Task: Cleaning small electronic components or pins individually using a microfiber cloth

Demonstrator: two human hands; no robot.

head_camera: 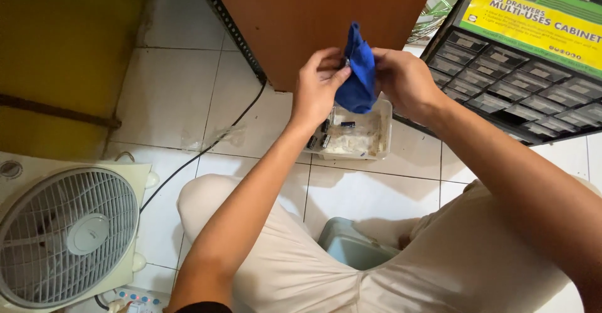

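A blue cloth (359, 75) hangs between both my hands, held up over the floor. My left hand (316, 87) pinches its left side near the top, and a small pale part seems to sit at the fingertips there. My right hand (404, 81) grips the cloth's right side. Directly below them a small clear plastic tray (384, 128) rests on the white tiles, with several small dark parts and white debris inside it.
A black small-parts drawer cabinet (520, 93) with a green and yellow label stands at the right. A brown board (301, 18) leans behind the hands. A white box fan (66, 231) lies at lower left. A black cable (200, 156) crosses the tiles. A grey-green stool (351, 247) shows between my legs.
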